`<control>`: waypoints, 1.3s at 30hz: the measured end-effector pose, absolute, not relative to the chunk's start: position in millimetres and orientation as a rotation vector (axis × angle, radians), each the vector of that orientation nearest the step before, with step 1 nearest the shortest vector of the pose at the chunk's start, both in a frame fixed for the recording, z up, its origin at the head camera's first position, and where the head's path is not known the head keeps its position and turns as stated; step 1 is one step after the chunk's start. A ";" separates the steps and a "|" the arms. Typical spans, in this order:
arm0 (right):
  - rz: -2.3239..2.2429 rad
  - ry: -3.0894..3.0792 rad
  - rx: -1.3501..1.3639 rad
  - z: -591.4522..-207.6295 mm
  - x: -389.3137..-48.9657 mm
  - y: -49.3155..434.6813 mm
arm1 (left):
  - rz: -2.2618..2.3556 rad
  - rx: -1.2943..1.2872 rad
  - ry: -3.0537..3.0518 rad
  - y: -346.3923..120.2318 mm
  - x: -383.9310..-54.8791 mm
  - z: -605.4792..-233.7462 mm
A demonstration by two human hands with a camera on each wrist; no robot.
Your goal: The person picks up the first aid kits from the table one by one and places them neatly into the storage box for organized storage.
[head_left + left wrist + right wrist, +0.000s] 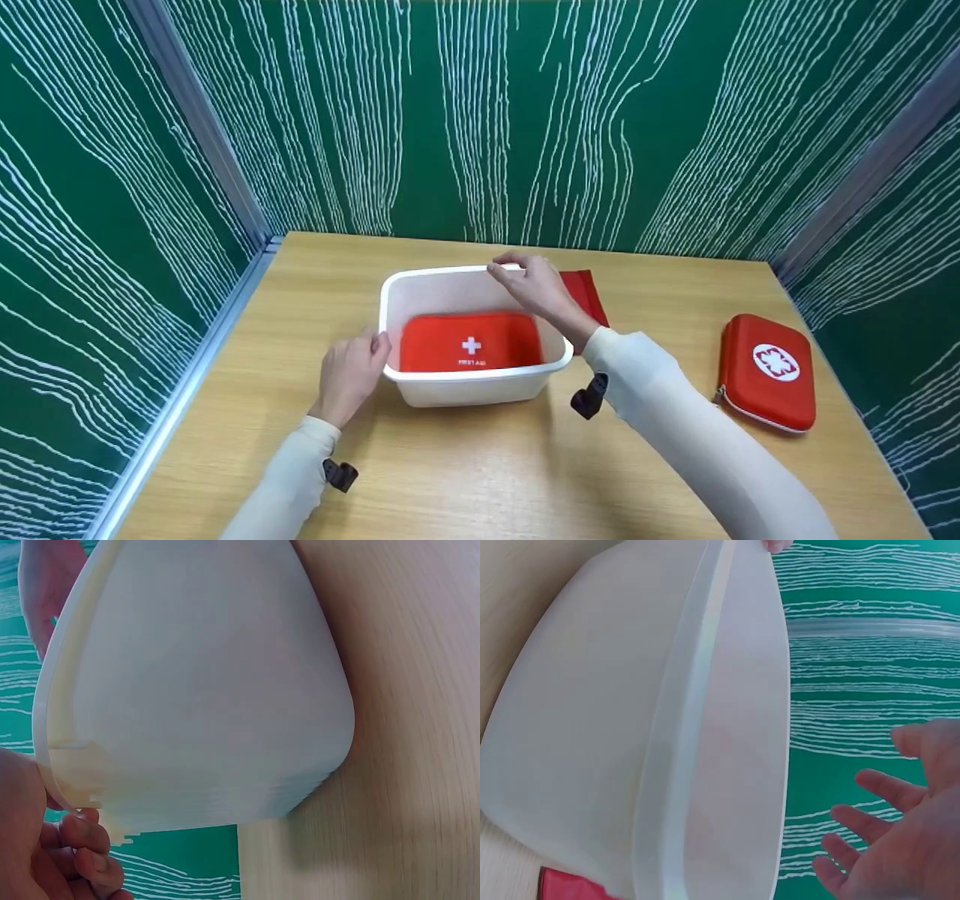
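Note:
A white plastic tub point(472, 391) stands on the table, with a red first aid pouch point(436, 345) bearing a white cross lying inside it. At the tub's left end, my left hand point(352, 375) grips the rim; the left wrist view shows its fingers point(94, 859) curled under the edge. My right hand point(534, 285) is over the tub's far right rim in the head view. Seen from the right wrist, that hand point(911, 829) has its fingers spread and apart from the tub wall point(585, 712), holding nothing.
Partly hidden behind the tub and right forearm is a flat red item point(586, 296). A red zipped case point(765, 405) with a white round emblem lies on the right of the wooden table point(480, 472). Green panels point(555, 150) with white lines enclose the back and sides.

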State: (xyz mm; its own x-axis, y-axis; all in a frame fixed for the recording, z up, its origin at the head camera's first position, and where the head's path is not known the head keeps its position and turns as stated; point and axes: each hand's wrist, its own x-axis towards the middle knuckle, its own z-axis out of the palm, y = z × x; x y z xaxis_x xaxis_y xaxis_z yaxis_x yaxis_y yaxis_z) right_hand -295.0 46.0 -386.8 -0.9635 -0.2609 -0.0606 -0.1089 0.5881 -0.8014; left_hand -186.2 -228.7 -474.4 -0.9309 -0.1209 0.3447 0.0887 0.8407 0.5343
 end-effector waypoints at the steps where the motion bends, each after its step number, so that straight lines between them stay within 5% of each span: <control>1: -1.319 2.647 -0.308 -386.9 -295.0 48.9 | -0.796 0.023 -2.653 -228.4 -186.4 -474.3; 18: -1.472 2.628 -0.121 -407.6 -301.9 138.4 | -0.794 0.005 -2.654 -228.2 -188.5 -475.7; 39: -1.512 2.626 0.134 -438.1 -269.9 265.7 | -0.863 0.069 -2.697 -231.0 -183.8 -476.0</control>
